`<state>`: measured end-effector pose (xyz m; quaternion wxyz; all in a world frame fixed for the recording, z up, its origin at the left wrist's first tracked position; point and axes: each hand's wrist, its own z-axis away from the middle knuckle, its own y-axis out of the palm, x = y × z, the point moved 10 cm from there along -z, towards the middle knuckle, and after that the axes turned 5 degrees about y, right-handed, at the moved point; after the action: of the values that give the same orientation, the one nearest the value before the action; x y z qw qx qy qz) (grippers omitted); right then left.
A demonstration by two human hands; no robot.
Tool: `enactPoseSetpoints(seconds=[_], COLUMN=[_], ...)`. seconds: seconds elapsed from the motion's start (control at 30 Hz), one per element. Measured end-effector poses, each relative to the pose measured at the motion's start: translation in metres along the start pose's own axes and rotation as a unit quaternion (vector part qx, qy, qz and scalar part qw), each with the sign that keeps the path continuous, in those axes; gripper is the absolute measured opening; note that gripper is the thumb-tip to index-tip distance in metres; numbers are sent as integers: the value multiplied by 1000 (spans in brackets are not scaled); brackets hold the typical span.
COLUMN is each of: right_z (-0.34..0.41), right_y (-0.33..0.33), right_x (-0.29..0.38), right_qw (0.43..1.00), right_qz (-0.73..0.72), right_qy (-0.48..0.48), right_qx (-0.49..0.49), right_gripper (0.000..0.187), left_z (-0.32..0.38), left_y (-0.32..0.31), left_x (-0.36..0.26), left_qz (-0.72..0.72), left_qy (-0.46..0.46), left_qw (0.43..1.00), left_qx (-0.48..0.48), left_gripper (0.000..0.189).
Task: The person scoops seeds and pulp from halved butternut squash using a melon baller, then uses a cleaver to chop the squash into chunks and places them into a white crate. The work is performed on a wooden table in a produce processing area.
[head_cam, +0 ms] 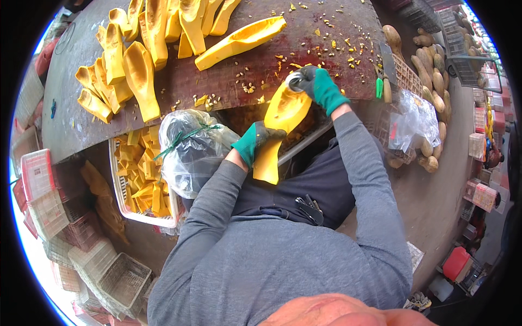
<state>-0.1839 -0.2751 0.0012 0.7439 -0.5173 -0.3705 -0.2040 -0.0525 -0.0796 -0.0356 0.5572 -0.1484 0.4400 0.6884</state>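
My left hand (257, 140), in a green and dark coated glove, grips the neck of a peeled butternut squash half (287, 108). The half is tilted over my lap, its hollowed bulb end pointing away from me. At that far end my right hand (320, 87), gloved alike, holds a small shiny scraping tool (293, 79), partly hidden by the fingers, against the flesh. Beyond lies another peeled squash half (240, 42) on the worn table (261, 77). More peeled halves (140, 79) are heaped at the left.
Seeds and pulp bits (246, 87) litter the table. A white crate of cut squash pieces (175, 212) stands left of my plastic-wrapped knee (191, 150). Below the table edge sits a bin with scraps (306, 142). Green- and wooden-handled tools (379, 87) hang right; whole squash (438, 81) lie beyond.
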Motion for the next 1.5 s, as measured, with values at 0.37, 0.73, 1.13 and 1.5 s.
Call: enactPoseSetpoints(seconds=[0.37, 0.73, 1.13, 1.5], right_z=[1, -4, 1, -6], right_y=[-17, -59, -27, -26], right_x=[-19, -49, -25, -31], right_qw=[995, 938, 986, 977], right_qz=[-81, -271, -80, -93], right_qy=[53, 169, 113, 83], right_qx=[4, -134, -97, -175], right_gripper=[28, 20, 27, 16], left_z=[8, 17, 13, 12], left_y=[5, 0, -4, -6], left_x=[-14, -18, -18, -16], left_qz=[0, 35, 21, 16], left_qy=[62, 59, 36, 40], left_qw=[997, 997, 999, 998], left_qx=[46, 35, -23, -48], left_gripper=[30, 26, 28, 30])
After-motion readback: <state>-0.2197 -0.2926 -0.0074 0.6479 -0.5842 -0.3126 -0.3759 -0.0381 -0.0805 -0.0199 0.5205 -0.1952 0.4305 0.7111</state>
